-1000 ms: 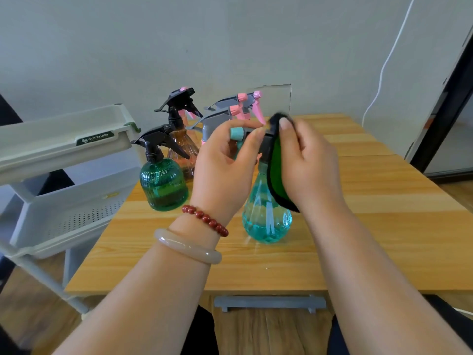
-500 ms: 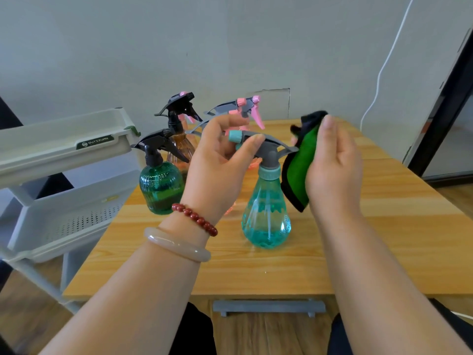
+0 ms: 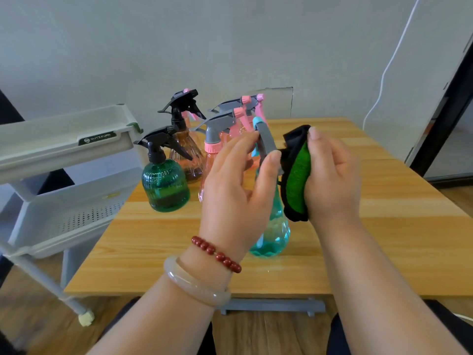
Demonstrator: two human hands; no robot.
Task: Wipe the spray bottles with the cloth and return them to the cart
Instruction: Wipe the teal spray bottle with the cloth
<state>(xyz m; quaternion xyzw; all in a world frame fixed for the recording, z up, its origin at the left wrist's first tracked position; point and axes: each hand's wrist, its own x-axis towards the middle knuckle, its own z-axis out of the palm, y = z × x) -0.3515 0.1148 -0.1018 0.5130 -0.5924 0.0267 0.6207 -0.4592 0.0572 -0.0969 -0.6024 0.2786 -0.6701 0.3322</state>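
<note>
A teal spray bottle (image 3: 275, 231) with a grey trigger head stands on the wooden table (image 3: 158, 254) in front of me. My left hand (image 3: 238, 190) grips its grey head between thumb and fingers. My right hand (image 3: 332, 175) holds a folded green cloth (image 3: 297, 175) with a black edge against the right side of the bottle's neck. Behind stand a dark green bottle (image 3: 165, 185), a brown bottle (image 3: 188, 152) and two pink bottles (image 3: 212, 155). The white cart (image 3: 64, 139) is at the left.
The cart's lower perforated shelf (image 3: 76, 213) sits beside the table's left edge. A white cable (image 3: 384, 80) runs down the wall at the right, near a dark door frame (image 3: 445, 108). Bare tabletop lies to the right of the bottle.
My right hand has brought the cloth back against the bottle's neck after lifting it away. The spray head has turned so its nozzle points away from me.
</note>
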